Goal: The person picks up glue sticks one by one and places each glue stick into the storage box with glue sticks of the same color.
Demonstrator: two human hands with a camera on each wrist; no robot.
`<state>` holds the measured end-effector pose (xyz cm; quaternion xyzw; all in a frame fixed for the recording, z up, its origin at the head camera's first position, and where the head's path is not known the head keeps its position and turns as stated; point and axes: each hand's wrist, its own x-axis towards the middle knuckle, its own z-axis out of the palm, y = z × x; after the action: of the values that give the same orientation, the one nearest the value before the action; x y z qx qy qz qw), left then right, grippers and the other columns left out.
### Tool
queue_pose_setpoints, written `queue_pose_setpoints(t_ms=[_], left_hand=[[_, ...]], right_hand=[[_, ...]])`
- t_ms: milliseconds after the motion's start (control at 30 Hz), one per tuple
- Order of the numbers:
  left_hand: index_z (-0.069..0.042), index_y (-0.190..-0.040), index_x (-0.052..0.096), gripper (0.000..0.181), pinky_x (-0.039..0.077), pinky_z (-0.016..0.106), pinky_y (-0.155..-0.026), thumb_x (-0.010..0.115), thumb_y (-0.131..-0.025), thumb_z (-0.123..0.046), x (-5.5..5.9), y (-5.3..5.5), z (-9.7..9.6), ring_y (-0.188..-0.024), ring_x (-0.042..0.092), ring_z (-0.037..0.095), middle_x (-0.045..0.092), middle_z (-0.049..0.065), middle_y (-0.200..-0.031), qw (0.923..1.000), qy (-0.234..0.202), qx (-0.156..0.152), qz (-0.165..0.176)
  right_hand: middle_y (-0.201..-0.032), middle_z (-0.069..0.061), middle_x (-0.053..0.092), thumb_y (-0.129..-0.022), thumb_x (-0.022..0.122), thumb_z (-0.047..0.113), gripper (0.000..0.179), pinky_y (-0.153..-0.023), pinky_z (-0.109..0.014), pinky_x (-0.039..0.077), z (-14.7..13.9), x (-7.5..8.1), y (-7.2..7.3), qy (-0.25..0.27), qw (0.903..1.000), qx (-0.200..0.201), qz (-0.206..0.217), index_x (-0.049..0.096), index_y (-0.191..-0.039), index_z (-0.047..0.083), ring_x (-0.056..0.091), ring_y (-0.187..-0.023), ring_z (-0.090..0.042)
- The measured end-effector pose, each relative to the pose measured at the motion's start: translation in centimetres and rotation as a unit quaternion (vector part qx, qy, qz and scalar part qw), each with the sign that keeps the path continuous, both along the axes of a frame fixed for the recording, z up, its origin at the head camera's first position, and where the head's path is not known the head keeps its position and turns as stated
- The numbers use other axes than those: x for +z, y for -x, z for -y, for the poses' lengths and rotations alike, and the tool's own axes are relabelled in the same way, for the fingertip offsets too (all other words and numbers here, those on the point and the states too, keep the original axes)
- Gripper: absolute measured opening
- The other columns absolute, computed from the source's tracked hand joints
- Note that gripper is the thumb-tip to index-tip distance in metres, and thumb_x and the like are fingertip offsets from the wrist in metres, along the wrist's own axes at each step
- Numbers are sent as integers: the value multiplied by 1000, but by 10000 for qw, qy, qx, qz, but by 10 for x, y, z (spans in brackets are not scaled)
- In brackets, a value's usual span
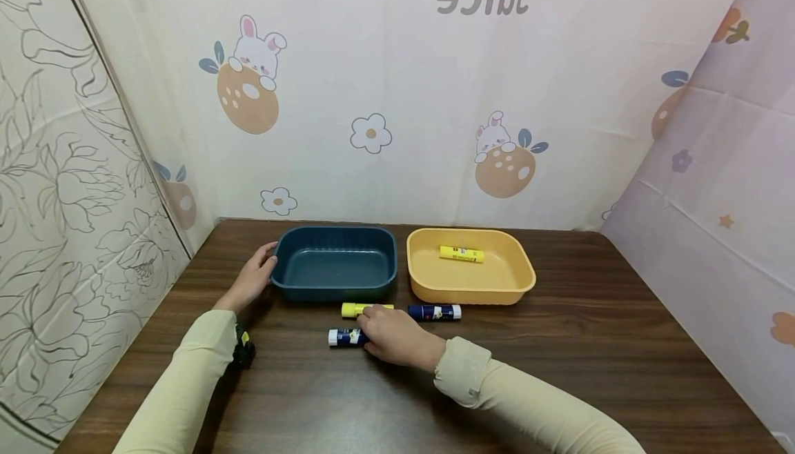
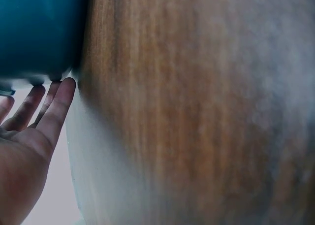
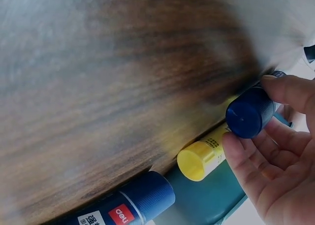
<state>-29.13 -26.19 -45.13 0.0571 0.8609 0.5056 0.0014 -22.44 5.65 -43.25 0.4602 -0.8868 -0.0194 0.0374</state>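
Note:
My left hand (image 1: 253, 280) touches the left end of the dark teal tray (image 1: 335, 294) with its fingers fairly straight; the left wrist view has its fingertips (image 2: 66, 89) against the tray's wall. My right hand (image 1: 394, 337) pinches a dark blue glue stick (image 1: 346, 337) with a white end between thumb and fingers. In the right wrist view the held stick's blue end (image 3: 246, 117) faces the camera. Just behind lies a yellow glue stick (image 1: 354, 310), partly covered by that hand in the head view. Another dark blue glue stick (image 1: 435, 312) lies to its right.
A yellow tray (image 1: 472, 297) stands right of the teal one, with a yellow glue stick (image 1: 462, 254) inside. Both trays are near the back edge of the brown wooden table (image 1: 590, 343). Behind hangs a printed curtain (image 1: 385, 95).

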Motion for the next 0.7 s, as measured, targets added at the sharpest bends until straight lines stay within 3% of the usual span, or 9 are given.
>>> queue_pose_setpoints(t_ms=[367, 700], left_hand=[[-2, -151, 17, 51, 40, 56, -92, 28, -106, -23, -1, 1, 0, -121, 39, 43, 33, 31, -140, 10000, 2, 8, 16], [-2, -151, 17, 52, 39, 57, -93, 28, -106, -25, -1, 3, 0, -123, 38, 44, 33, 30, -140, 10000, 11, 12, 42]], right_hand=[[-95, 0, 60, -86, 72, 24, 26, -71, -22, 48, -3, 9, 2, 160, 9998, 83, 63, 65, -106, 9, 53, -85, -10], [-94, 0, 60, -86, 71, 23, 26, -70, -21, 48, -6, 26, 7, 355, 9993, 14, 125, 63, -106, 8, 52, -83, -9]])
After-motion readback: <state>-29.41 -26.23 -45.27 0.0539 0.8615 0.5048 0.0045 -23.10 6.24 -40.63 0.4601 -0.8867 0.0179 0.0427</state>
